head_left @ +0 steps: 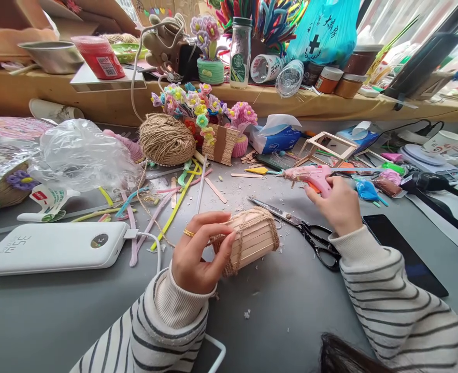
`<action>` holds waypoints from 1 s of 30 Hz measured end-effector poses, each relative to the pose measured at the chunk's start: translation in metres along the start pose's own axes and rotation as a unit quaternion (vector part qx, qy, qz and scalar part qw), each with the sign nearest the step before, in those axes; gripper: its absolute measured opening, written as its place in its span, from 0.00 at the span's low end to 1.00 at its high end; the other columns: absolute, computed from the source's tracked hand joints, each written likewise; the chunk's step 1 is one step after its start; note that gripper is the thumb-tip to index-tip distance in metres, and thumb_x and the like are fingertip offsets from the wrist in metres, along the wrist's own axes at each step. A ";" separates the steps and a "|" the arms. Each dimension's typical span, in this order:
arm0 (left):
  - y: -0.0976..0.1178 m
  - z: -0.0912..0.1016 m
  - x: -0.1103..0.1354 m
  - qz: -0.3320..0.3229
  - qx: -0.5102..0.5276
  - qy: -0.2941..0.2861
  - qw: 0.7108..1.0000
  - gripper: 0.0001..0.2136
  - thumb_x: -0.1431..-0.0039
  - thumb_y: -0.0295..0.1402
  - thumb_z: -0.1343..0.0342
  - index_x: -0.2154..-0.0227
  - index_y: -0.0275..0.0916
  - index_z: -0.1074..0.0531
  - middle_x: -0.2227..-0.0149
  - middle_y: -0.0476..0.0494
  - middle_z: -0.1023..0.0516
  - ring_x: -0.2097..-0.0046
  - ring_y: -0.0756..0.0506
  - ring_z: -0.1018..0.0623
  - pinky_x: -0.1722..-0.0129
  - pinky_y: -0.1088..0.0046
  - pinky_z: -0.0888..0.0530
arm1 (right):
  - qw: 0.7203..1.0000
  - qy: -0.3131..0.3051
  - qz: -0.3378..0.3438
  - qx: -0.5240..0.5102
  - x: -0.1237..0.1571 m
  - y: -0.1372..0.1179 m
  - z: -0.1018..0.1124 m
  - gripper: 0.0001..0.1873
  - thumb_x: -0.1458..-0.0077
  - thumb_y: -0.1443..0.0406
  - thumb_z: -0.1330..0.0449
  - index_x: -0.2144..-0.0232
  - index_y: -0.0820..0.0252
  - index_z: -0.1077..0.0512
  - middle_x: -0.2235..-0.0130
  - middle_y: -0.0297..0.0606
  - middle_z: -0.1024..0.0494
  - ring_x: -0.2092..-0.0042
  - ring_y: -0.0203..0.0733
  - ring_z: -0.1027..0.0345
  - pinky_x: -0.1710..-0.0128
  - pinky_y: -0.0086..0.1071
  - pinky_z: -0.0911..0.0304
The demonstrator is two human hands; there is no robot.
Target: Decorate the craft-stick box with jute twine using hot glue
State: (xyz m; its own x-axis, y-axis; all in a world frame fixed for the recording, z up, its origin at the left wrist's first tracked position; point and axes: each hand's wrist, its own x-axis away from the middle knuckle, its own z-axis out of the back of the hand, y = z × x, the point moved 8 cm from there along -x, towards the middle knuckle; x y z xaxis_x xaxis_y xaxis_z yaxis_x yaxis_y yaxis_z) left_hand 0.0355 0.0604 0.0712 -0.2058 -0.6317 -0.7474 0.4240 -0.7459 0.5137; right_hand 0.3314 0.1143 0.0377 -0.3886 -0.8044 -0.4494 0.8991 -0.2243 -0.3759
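In the head view, my left hand (200, 251), with a gold ring, pinches the left end of a small craft-stick basket (257, 241). Jute twine runs round both its ends and along its upper side. The basket lies tilted on its side just over the grey table, and my fingers cover part of its left end. My right hand (340, 204) is closed round the handle of a pink hot glue gun (310, 177), whose nozzle points left. A clear glue stick (357, 169) pokes out of its back. Black-handled scissors (304, 225) lie open between the two hands.
A white power bank (54, 247) with a cable sits at left. Behind are a jute twine ball (167, 139), a bundle of craft sticks (220, 145), and a blue tissue pack (277, 135). A dark phone (405, 254) lies by my right forearm.
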 end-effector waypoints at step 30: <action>0.008 -0.001 0.007 -0.005 0.004 -0.007 1.000 0.07 0.51 0.21 0.45 0.68 0.37 0.32 0.61 0.41 0.27 0.59 0.48 0.25 0.60 0.72 0.24 | 0.669 -0.408 -0.192 -0.591 0.111 -0.120 -0.021 0.42 0.58 0.64 0.35 0.43 0.55 0.50 0.58 0.41 0.26 0.56 0.45 0.31 0.55 0.39 0.36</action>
State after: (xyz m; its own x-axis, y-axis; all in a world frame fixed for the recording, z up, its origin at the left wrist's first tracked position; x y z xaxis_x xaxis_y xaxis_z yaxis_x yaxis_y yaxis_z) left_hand 0.0378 0.0503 0.0696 -0.2226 -0.6268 -0.7467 0.4152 -0.7539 0.5091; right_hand 0.1764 0.0636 0.0154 0.1283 -0.9527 0.2754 -0.2103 -0.2975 -0.9313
